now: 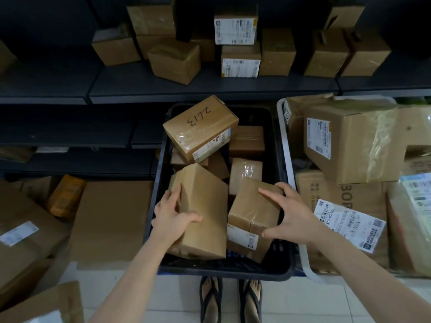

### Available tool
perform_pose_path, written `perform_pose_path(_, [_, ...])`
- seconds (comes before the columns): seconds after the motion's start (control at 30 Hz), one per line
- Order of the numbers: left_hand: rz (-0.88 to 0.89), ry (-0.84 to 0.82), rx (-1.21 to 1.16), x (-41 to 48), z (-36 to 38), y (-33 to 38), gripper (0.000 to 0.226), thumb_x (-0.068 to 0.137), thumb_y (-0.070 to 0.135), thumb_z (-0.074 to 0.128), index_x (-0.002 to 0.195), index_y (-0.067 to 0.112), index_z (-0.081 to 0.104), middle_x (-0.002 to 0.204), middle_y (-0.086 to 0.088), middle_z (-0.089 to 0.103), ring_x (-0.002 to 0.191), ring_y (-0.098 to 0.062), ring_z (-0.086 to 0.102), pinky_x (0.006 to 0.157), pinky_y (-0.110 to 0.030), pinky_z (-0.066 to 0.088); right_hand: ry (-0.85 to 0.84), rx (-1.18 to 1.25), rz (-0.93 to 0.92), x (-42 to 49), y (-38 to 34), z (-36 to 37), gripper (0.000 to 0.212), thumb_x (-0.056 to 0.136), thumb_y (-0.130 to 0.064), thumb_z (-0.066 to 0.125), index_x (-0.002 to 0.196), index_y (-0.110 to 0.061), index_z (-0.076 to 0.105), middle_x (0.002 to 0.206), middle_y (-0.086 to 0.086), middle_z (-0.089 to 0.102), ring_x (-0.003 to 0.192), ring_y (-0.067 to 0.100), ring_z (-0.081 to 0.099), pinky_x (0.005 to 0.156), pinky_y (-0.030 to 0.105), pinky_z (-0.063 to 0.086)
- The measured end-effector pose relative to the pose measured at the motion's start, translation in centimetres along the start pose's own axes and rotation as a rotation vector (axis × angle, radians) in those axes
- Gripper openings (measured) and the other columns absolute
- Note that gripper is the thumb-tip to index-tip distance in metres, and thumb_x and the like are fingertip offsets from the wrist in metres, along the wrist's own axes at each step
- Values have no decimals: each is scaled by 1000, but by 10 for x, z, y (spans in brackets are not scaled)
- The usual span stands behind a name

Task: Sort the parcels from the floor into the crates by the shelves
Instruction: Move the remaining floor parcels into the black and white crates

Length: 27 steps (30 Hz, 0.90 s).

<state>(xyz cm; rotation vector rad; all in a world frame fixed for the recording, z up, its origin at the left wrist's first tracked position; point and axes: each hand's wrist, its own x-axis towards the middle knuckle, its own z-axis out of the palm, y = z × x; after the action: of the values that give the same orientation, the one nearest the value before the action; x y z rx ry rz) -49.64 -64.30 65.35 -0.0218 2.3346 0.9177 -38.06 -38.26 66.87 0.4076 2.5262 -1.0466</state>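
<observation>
Your left hand (173, 215) gripped a plain brown box (205, 213) that stood tilted at the near left of the black crate (282, 264). Its fingers were wrapped over the box's left edge and the thumb was pressed across the front face; no writing showed on that box. Your right hand (289, 217) clasped a second taped box (251, 210) just beside it, with the fingers spread along the top and the thumb hooked on the near side. A white shipping label (242, 240) sat on that box's lower face, its print too small to read. Both parcels were already inside the black crate, resting on other parcels. Behind them lay a carton marked 2613 (200, 128) in black handwriting, upside down to you, with a barcode sticker along one side. To the right, touching the black crate, stood a pale crate (305, 269) holding a large taped carton (349, 143) with a tall white label down its left face. Below it lay a flat carton (326, 190) printed with big letters that read BOP, partly covered. On top of that carton was a label sheet (349, 226) with barcodes and what looked like W17-00-001. On the dark shelf (210, 87) above, two stacked labelled boxes (240, 67) faced you, their text blurred. Your sandalled feet (211, 299) stood on pale tiles just before the crate.
</observation>
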Motion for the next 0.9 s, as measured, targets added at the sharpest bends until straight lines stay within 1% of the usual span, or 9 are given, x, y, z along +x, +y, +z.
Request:
perform_pose_path(0.13, [59, -133, -411, -19, -24, 2, 101, 59, 19, 79, 144, 39, 28, 124, 8, 52, 108, -14, 54, 80, -29, 46, -10, -14, 17, 3, 0, -3, 103, 59, -34, 85, 146, -39, 30, 152, -5, 8, 141, 17, 13, 112, 32, 26])
perform_pose_path(0.2, [85, -73, -401, -26, -29, 7, 101, 52, 27, 80, 139, 46, 31, 126, 8, 51, 118, -20, 51, 86, -34, 46, -5, -15, 23, 4, -1, -6, 104, 59, -35, 85, 146, -39, 29, 152, -6, 8, 141, 18, 14, 112, 33, 27])
perform_pose_path(0.3, [101, 178, 263, -46, -34, 27, 103, 60, 51, 74, 145, 48, 16, 158, 3, 15, 143, -24, 15, 112, -52, 24, 24, -35, 31, 6, -3, -10, 105, 58, -40, 85, 147, -38, 29, 150, -4, 11, 140, 20, 17, 111, 33, 28])
perform_pose_path(0.4, [132, 385, 825, -79, -16, 59, 99, 77, 65, 55, 150, 34, -5, 158, -11, -14, 146, -32, -1, 110, -55, 23, 59, -66, 58, 6, -8, -10, 109, 55, -52, 84, 147, -38, 28, 149, -3, 13, 138, 20, 19, 113, 37, 30])
perform_pose_path(0.5, [166, 276, 1040, -88, 20, 69, 97, 86, 48, 58, 151, 21, -8, 146, -25, -37, 144, -39, -9, 109, -60, 19, 102, -84, 67, 6, -15, -8, 109, 55, -58, 82, 147, -38, 29, 147, -2, 15, 137, 21, 21, 113, 40, 31])
perform_pose_path(0.57, [192, 165, 1140, -73, 40, 67, 87, 87, 31, 63, 152, 14, 8, 143, -31, -38, 144, -40, -8, 107, -57, 22, 134, -69, 73, 6, -18, -10, 108, 55, -61, 81, 147, -38, 30, 147, -1, 17, 137, 22, 22, 113, 40, 30])
perform_pose_path(0.63, [256, 96, 1118, -61, 56, 65, 70, 90, 24, 58, 149, 9, 24, 151, -30, -24, 144, -38, 1, 105, -49, 24, 130, -83, 73, 5, -21, -13, 107, 55, -61, 80, 147, -38, 30, 145, 0, 19, 135, 23, 24, 112, 39, 31])
perform_pose_path(0.77, [189, 24, 747, -48, 59, 70, 67, 93, 17, 51, 150, 7, 17, 158, -23, -5, 143, -36, 11, 111, -44, 26, 115, -156, 88, 0, -29, -22, 106, 56, -63, 78, 147, -39, 30, 141, 2, 24, 132, 23, 28, 110, 37, 32])
perform_pose_path(0.9, [122, -73, 813, -27, 47, 30, 93, 90, 53, 50, 151, 21, -13, 155, -21, -24, 144, -37, -20, 115, -55, 6, 45, -164, 152, 3, -43, -31, 97, 61, -67, 73, 145, -41, 33, 137, 4, 31, 130, 26, 32, 104, 37, 35])
